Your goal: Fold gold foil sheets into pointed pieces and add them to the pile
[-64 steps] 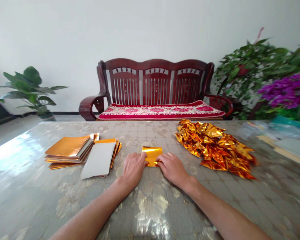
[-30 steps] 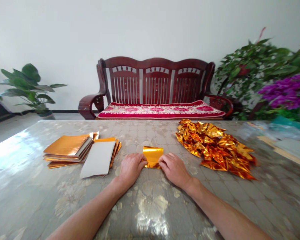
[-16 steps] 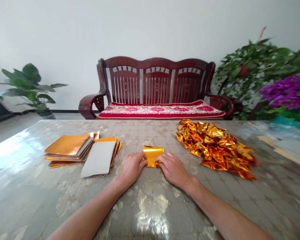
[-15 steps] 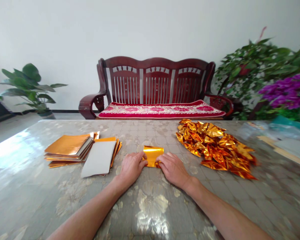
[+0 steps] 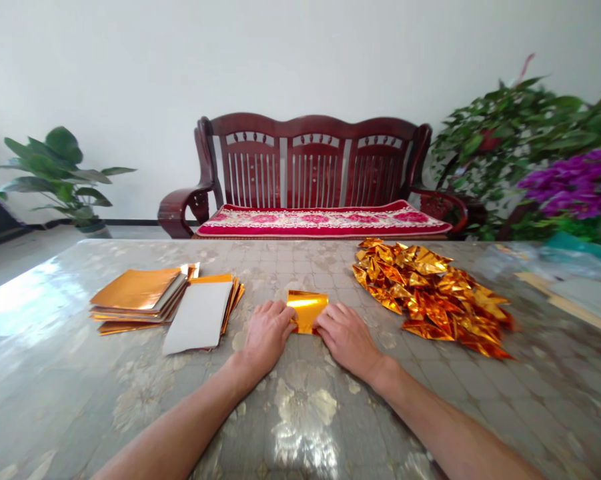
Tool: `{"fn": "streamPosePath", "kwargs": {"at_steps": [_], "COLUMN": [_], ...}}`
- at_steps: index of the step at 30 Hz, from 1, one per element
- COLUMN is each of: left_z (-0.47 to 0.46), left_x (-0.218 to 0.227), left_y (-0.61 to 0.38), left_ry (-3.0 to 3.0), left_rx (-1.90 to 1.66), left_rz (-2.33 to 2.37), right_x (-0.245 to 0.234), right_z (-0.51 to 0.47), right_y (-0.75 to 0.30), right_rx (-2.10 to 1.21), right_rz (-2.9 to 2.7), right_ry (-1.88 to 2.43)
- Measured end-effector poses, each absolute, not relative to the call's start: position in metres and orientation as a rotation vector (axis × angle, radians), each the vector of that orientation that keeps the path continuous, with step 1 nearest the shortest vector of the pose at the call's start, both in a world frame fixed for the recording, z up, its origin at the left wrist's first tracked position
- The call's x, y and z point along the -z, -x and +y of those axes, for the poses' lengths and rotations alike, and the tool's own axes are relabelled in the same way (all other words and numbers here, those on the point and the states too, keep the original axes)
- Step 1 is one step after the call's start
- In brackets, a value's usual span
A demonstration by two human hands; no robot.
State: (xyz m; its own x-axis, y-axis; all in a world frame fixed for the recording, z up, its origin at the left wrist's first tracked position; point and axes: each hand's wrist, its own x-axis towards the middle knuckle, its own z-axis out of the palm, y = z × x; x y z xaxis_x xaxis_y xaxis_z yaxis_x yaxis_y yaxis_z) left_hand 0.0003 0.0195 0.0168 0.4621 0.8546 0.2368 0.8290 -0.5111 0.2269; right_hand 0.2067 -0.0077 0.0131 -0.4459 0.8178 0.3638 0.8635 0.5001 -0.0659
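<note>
A small folded sheet of gold foil paper (image 5: 307, 308) lies on the table (image 5: 300, 413) between my hands. My left hand (image 5: 267, 337) presses its left edge with curled fingers. On the sheet's right edge my right hand (image 5: 344, 337) pinches it the same way. Both hands rest on the tabletop. The lower part of the sheet is hidden behind my fingers.
Stacks of flat gold sheets (image 5: 140, 297), one showing its white back (image 5: 200, 317), lie at the left. A heap of folded gold pieces (image 5: 430, 293) lies at the right. Beyond the table stand a wooden bench (image 5: 310, 180), a potted plant (image 5: 60, 173) and purple flowers (image 5: 575, 180).
My fingers have shifted slightly along the near edge of the gold sheet, and my left hand has moved a little to the right onto it. The sheet stays in place.
</note>
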Motion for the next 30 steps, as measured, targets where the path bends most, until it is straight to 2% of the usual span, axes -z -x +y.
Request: {"fn": "streamPosePath", "kwargs": {"at_steps": [6,14,22,30], "left_z": [0.016,-0.009,-0.018,-0.018], "left_x": [-0.012,-0.023,-0.020,-0.024], "left_y": [-0.002,-0.003,-0.001,0.005], "left_ry": [-2.757,-2.880,-2.848,-2.856], "left_rx": [-0.445,-0.166,-0.186,-0.050], "left_rz": [1.185,1.179,1.216,1.346], "right_x": [-0.013,-0.013,-0.015,-0.009], "right_z": [-0.011,-0.013,-0.020,-0.019], "right_y": [-0.206,-0.208,-0.226,-0.231], "right_rx": [0.301,0.335,0.289,0.394], "right_rz": [-2.491,-2.604,-2.588,-2.492], "right_ry": [1.297,1.110,1.154,1.206]}}
